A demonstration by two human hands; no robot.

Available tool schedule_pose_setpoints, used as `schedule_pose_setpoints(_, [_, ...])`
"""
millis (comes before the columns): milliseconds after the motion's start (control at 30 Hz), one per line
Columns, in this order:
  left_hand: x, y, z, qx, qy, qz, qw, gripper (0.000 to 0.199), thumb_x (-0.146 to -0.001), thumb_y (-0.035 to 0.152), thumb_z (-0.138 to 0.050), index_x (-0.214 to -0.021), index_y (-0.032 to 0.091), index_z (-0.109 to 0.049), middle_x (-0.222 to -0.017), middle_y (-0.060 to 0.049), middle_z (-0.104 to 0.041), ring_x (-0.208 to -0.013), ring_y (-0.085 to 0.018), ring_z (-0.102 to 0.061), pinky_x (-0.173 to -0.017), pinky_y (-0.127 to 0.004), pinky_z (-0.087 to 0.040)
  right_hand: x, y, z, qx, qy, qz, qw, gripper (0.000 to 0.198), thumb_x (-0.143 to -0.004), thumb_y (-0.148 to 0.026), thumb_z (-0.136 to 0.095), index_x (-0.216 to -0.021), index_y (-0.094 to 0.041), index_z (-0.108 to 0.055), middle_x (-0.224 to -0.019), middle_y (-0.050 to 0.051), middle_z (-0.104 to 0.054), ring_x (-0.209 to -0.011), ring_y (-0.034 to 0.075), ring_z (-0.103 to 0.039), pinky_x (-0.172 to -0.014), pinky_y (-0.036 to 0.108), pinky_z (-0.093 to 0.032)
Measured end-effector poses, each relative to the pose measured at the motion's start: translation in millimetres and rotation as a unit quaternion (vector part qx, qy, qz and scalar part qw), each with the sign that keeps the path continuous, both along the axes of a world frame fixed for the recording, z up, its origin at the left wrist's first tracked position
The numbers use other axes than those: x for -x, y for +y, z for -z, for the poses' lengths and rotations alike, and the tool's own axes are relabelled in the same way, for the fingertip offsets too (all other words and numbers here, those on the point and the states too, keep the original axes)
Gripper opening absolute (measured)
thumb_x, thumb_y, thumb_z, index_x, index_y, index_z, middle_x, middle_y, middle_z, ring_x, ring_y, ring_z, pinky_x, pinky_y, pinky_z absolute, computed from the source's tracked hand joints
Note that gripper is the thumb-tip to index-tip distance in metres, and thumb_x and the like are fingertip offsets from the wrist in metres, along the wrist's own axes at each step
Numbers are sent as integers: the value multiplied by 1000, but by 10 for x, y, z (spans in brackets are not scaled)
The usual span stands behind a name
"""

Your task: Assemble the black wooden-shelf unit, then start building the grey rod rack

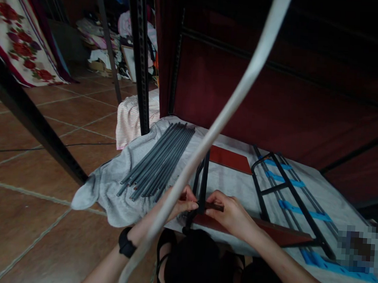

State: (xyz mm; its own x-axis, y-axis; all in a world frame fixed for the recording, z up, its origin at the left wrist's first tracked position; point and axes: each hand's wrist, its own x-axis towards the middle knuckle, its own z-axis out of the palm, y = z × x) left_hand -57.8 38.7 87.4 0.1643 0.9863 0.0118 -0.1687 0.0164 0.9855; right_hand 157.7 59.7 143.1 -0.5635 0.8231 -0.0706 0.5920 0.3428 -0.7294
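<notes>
A black metal frame [204, 176] stands upright on the grey cloth, close in front of my knees. On its left side my left hand [182, 204] pinches at the bar near its lower end; what sits between those fingertips is too small to make out. From the other side my right hand [232, 212] has its fingers closed on a short dark brown piece [215, 206], which points toward the same bar. Under my right wrist lies a reddish-brown board [279, 233], alongside the frame.
Several grey metal rods [162, 159] lie bundled on the cloth [102, 196]. Behind are an orange-brown board [231, 159] and, rightward, another black frame [287, 179] over blue-wrapped bars [312, 214]. A pale cord [232, 105] crosses the view. Black posts [139, 61] rise at left.
</notes>
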Motion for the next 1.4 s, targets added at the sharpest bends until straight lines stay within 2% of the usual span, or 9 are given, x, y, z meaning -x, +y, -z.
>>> schedule_pose_setpoints(200, [-29,31,-94,58,-26,12,998,25,-57,26,-88,-67,15,-68,-63,1,-62,-61,-10,-54,-59,-21,-41,0,17,22,-18,-10,-2,1000,10,-84,-26,-64,-92,-24,-62,-87,-2,-71,-80,16,-65,-71,27,-44])
schedule_pose_setpoints(400, [-12,51,-86,69,-36,23,997,26,-55,24,-91,-66,14,-69,-64,1,-62,-63,-9,-55,-62,-20,-41,21,19,-24,-26,-34,1,999,12,-82,-25,-62,-94,-24,-61,-90,-2,-71,-83,17,-65,-71,27,-40])
schedule_pose_setpoints(567, [-66,44,-54,93,-105,46,989,31,-56,30,-92,-65,14,-68,-60,2,-60,-55,-8,-52,-54,-19,-39,35,16,-44,-38,-37,-4,999,11,-82,-25,-61,-93,-24,-61,-86,-3,-70,-79,16,-63,-67,26,-35])
schedule_pose_setpoints(733, [-109,-36,22,115,-130,10,985,33,-53,29,-95,-70,13,-72,-62,1,-62,-54,-7,-53,-54,-19,-40,30,17,-55,-44,-14,-8,999,10,-83,-25,-61,-93,-24,-61,-87,-2,-70,-81,15,-64,-67,26,-36])
schedule_pose_setpoints(900, [-118,-94,66,115,-162,-23,980,33,-65,32,-90,-88,13,-76,-77,-4,-69,-68,-10,-61,-65,-20,-48,21,-8,-116,-49,-4,-11,999,9,-83,-23,-62,-92,-23,-61,-85,-3,-69,-78,14,-63,-66,25,-36])
schedule_pose_setpoints(1133, [-117,-99,-56,106,-138,-10,985,28,-66,30,-89,-74,14,-67,-63,0,-62,-58,-9,-56,-57,-19,-44,40,-12,-122,-46,-10,2,999,8,-82,-24,-63,-90,-23,-63,-86,-1,-71,-81,16,-65,-67,26,-38])
schedule_pose_setpoints(1400, [-78,-65,-140,93,-93,-20,991,29,-57,26,-93,-72,13,-71,-69,-1,-65,-67,-10,-58,-66,-20,-46,38,-5,-83,-45,-9,8,999,10,-81,-25,-63,-91,-23,-63,-84,-2,-70,-79,16,-64,-65,25,-36])
